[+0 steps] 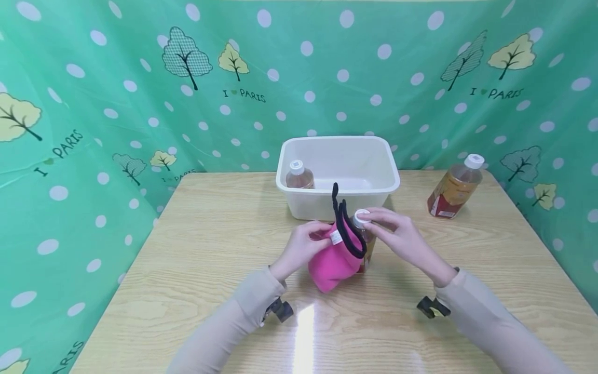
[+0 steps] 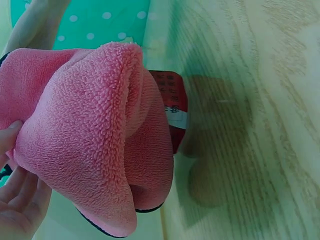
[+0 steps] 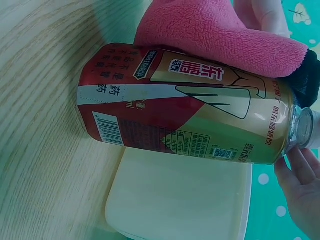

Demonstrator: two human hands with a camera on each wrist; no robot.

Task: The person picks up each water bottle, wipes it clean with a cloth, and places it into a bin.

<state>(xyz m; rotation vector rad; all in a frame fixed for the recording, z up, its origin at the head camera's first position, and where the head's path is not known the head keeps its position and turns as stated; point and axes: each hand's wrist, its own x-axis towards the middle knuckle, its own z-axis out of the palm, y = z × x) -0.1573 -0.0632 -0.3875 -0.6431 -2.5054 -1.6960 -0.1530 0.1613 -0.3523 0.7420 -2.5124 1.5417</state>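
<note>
My left hand (image 1: 302, 246) pinches a pink terry towel (image 1: 330, 268) with black edging, a black hanging loop and a small white label. The cloth hangs folded, its lower corner drooping. My right hand (image 1: 401, 237) holds a drink bottle (image 3: 185, 107) by its neck and white cap (image 1: 362, 216). Gold and red cover the bottle's label. It stands upright on the table, and the towel lies against its side, hiding much of it in the head view. From the left wrist, only the red base of the bottle shows past the cloth.
Just behind the hands sits a white plastic bin (image 1: 337, 203) with a similar capped bottle (image 1: 299, 177) inside at its left. Another bottle (image 1: 454, 188) stands at the back right of the wooden table (image 1: 210, 228). A green dotted curtain (image 1: 327, 62) hangs behind and along the sides.
</note>
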